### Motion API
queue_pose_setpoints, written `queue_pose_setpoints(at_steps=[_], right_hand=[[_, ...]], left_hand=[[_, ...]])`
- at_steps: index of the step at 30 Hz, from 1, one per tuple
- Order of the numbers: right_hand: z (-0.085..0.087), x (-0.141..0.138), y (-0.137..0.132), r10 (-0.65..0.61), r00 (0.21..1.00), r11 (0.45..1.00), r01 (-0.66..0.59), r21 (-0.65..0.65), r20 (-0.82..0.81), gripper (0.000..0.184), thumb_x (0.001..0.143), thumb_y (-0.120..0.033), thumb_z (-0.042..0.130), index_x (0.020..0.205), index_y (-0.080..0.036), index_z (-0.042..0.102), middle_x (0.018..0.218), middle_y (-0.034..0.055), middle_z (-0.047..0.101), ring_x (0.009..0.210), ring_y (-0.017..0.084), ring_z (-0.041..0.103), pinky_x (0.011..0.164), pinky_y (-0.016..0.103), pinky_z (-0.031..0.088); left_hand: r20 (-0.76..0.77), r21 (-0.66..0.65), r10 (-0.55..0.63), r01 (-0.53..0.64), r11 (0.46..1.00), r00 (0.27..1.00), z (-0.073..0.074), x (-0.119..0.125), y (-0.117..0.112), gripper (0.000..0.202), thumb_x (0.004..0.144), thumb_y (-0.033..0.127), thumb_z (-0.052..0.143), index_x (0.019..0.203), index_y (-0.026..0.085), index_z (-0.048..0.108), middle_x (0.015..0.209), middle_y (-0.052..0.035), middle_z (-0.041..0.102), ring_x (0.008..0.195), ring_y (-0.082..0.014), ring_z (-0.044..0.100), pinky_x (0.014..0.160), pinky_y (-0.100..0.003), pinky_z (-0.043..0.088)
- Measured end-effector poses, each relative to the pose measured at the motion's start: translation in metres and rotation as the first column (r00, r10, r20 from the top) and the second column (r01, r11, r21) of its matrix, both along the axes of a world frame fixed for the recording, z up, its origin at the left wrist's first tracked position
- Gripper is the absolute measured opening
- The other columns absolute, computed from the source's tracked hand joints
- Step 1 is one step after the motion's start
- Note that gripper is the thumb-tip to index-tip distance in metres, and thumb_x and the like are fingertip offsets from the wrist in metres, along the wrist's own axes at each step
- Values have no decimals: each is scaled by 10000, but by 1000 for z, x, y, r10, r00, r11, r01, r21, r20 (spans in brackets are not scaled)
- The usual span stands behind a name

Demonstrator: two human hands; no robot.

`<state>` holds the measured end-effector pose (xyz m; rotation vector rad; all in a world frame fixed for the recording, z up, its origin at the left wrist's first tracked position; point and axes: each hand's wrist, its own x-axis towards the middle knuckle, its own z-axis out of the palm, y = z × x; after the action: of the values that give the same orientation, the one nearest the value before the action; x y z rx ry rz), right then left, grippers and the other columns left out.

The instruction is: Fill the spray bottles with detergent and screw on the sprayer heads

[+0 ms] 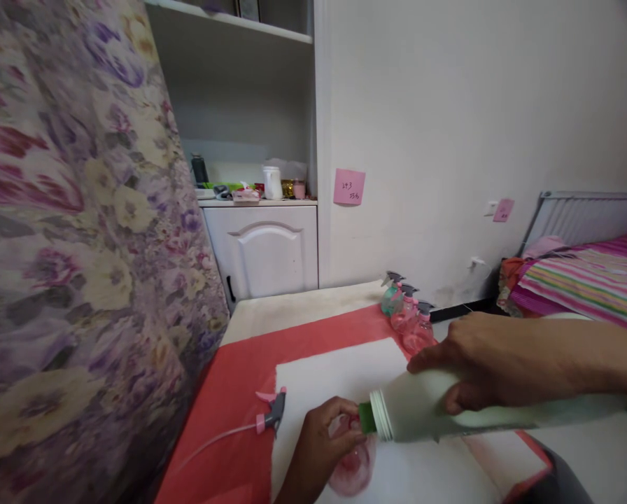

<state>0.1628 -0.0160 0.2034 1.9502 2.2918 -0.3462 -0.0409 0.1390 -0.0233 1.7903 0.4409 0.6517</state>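
My right hand (481,360) grips a large pale green bottle (418,402), which lies tilted nearly level with its mouth to the left. A darker green spout (367,418) at that mouth meets the neck of a clear pink spray bottle (353,470). Around this neck the fingers of my left hand (324,437) are closed. Whether liquid is flowing cannot be made out. To the left lies a detached grey and pink spray head (274,413) with its long clear tube, partly on the white sheet (318,378).
Several spray bottles (411,318) with grey triggers stand at the table's far right corner. Red cloth (234,378) lies under the white sheet. A floral curtain (82,245) hangs at left, beside a white cabinet (271,245). A bed (597,273) stands at right.
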Motion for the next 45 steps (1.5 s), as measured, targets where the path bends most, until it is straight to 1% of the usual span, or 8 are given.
queue_pose_setpoints(at_steps=[6,10,14,21,29,35,42,45], right_hand=[[1,0,0,4,1000,1000,-4,1,14,354,816,-442,644,1164,-375,633,738,-9,710,665,211,670,525,246,340],[0,1,0,5,1000,1000,-5,-3,21,358,819,-460,635,1168,-382,629,740,-7,710,662,214,671,518,248,328],[1,0,-1,15,999,1000,-15,9,46,360,820,-454,632,1169,-363,638,737,4,712,677,230,674,528,262,327],[4,-3,-1,-1,1000,1000,2,-11,26,367,820,-441,630,1168,-327,650,776,25,724,709,235,685,545,271,351],[5,-3,-1,17,999,1000,-16,-10,44,373,829,-461,617,1182,-341,636,761,20,719,695,238,680,537,268,337],[4,-3,-1,20,998,1000,-20,2,52,377,825,-449,629,1188,-349,631,738,12,714,670,231,675,526,260,320],[3,-2,0,25,999,1000,-26,4,30,395,829,-454,622,1205,-333,630,784,30,737,696,238,689,532,267,349],[1,-1,0,23,999,1000,-23,9,27,390,823,-453,628,1194,-333,636,773,28,735,688,236,687,530,265,356]], left_hand=[[1,-23,6,-6,1000,1000,1,-1,-1,145,675,109,686,803,174,707,809,-17,702,828,-201,628,778,-272,452],[-3,-8,1,-1,1000,1000,0,-2,-1,155,683,121,686,825,175,712,843,-28,713,852,-210,635,795,-278,453],[0,-17,1,-1,1000,1000,1,-1,0,160,671,122,688,820,175,714,840,-28,716,854,-215,639,793,-282,460],[-3,-10,3,-3,1000,1000,4,-1,-1,156,672,124,684,817,172,714,845,-36,716,855,-221,637,796,-290,457],[-3,-5,0,0,1000,1000,0,0,0,163,675,108,687,822,172,715,832,-26,712,839,-207,633,787,-278,454],[10,-17,-8,8,1000,1000,1,-1,-1,144,679,136,706,819,169,717,826,-27,710,833,-207,630,782,-276,454],[14,-35,-4,5,999,1000,4,-1,-1,143,672,156,708,813,173,723,832,-34,722,841,-218,640,787,-288,464],[8,-32,5,-5,999,1000,4,0,-1,143,670,156,706,811,174,722,823,-31,720,829,-213,636,779,-284,466]])
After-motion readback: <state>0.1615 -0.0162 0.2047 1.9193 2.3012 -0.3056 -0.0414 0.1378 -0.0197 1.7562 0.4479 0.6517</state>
